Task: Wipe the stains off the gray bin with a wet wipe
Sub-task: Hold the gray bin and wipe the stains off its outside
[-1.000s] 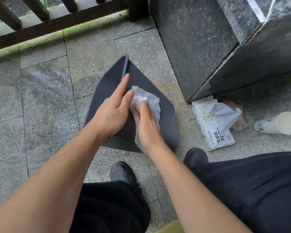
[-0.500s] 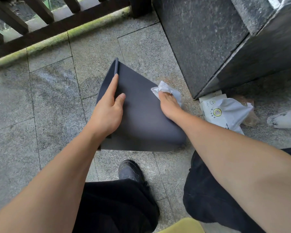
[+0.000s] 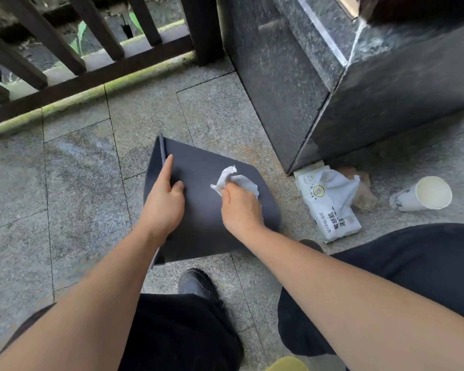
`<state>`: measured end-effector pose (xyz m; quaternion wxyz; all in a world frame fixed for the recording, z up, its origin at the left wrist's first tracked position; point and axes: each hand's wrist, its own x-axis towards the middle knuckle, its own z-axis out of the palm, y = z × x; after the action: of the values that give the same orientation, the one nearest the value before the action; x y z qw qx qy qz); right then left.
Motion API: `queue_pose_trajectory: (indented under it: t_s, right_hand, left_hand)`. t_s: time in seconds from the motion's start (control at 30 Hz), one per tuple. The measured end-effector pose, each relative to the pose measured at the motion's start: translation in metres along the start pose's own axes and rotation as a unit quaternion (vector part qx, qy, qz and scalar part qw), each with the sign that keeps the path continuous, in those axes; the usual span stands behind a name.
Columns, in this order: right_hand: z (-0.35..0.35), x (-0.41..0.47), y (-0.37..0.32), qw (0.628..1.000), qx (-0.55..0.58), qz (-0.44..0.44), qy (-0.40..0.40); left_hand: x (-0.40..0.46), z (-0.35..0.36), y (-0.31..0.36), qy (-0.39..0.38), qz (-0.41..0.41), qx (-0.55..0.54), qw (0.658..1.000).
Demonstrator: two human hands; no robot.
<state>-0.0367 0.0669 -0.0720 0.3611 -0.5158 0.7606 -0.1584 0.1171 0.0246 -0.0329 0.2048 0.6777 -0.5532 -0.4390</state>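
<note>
The dark gray bin (image 3: 198,167) lies on its side on the stone floor, its smooth wall facing up. My left hand (image 3: 164,202) presses flat on the bin's left part, index finger stretched along the raised edge. My right hand (image 3: 241,207) is closed on a crumpled white wet wipe (image 3: 233,180) and presses it against the bin's upper right area. The bin's opening is hidden from me.
A white wet-wipe pack (image 3: 330,202) lies on the floor right of the bin, a tipped paper cup (image 3: 423,194) beyond it. A dark granite block (image 3: 332,76) stands behind, a wooden railing (image 3: 78,62) at the far left. My shoes and dark trousers are below.
My right hand has slid the wipe from the bin's right edge back toward the middle of its top. The left hand has kept its place on the bin. The view pulled back and tilted up.
</note>
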Motion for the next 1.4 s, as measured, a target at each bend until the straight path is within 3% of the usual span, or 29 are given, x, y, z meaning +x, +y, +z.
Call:
queue_pose_trajectory:
  t_s: [0.1, 0.2, 0.33, 0.4, 0.47, 0.57, 1.07, 1.4]
  right_hand:
    - [-0.041, 0.005, -0.006, 0.995, 0.075, 0.052, -0.034]
    - [-0.101, 0.018, -0.012, 0.941, 0.294, 0.141, -0.093]
    - [-0.158, 0.021, -0.027, 0.929, 0.348, 0.091, -0.090]
    - [-0.177, 0.020, -0.032, 0.934, 0.330, 0.046, -0.130]
    - [-0.189, 0.019, -0.041, 0.962, 0.235, -0.014, -0.140]
    - [-0.199, 0.018, -0.055, 0.987, 0.108, -0.077, -0.092]
    - [-0.209, 0.042, -0.050, 0.978, 0.171, -0.047, -0.107]
    - [-0.206, 0.048, -0.050, 0.983, 0.140, -0.054, -0.102]
  left_hand:
    - [-0.015, 0.014, 0.008, -0.037, 0.006, -0.052, 0.998]
    - [-0.020, 0.021, 0.014, -0.061, -0.002, -0.105, 0.993]
    - [-0.001, 0.018, 0.024, -0.059, -0.009, -0.136, 0.989]
    - [0.011, 0.011, 0.028, -0.049, -0.036, -0.131, 0.989]
    - [0.019, 0.003, 0.026, -0.026, -0.052, -0.077, 0.995]
    - [0.025, -0.002, 0.019, -0.009, -0.056, -0.015, 0.998]
    - [0.061, 0.029, 0.026, 0.069, 0.026, 0.133, 0.988]
    - [0.093, 0.036, 0.032, 0.018, -0.024, 0.067, 0.997]
